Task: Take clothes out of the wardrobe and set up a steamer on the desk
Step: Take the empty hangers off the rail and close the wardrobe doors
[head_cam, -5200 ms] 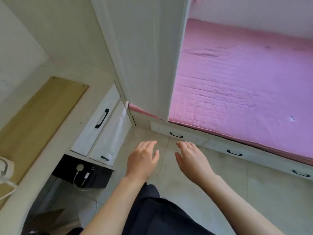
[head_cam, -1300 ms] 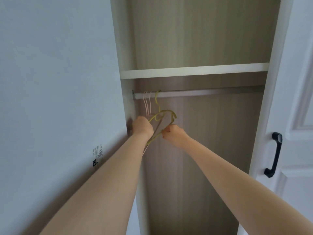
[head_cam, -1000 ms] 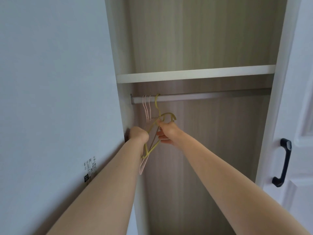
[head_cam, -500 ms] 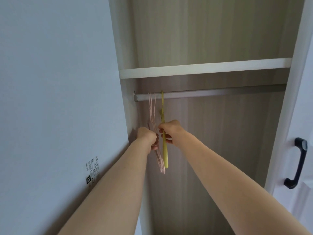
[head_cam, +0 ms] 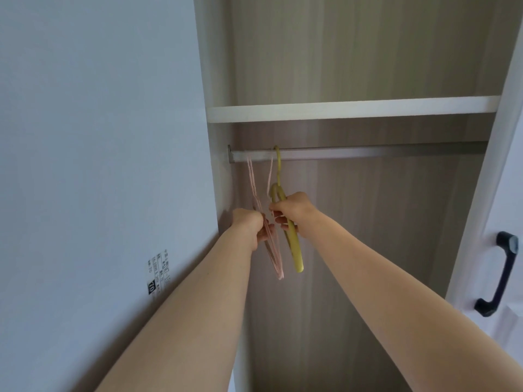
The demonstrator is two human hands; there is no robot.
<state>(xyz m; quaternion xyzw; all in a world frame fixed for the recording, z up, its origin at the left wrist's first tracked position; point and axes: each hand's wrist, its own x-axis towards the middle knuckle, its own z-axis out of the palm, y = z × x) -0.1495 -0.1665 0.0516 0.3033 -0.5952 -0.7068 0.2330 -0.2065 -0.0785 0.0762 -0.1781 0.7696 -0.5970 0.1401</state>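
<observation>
I look up into an open wardrobe with a metal hanging rail point(head_cam: 368, 152) under a white shelf point(head_cam: 353, 108). A yellow hanger point(head_cam: 294, 250) hangs by its hook from the rail's left end. Thin pink hangers point(head_cam: 276, 261) hang just left of it. My left hand point(head_cam: 249, 226) is closed around the pink hangers. My right hand point(head_cam: 294, 213) grips the yellow hanger near its neck. No clothes hang on the rail, and the hangers are bare.
The wardrobe's pale side panel point(head_cam: 99, 165) fills the left, with a small label point(head_cam: 158, 271) on it. The open white door point(head_cam: 503, 222) with a dark handle point(head_cam: 498, 274) stands at the right. The wood-grain back wall point(head_cam: 368, 250) is behind the rail.
Since half a second ago both hands keep hold of the hangers; the pink hangers' hooks have spread apart on the rail. Five seconds ago my hands were empty and low, by the bed.
</observation>
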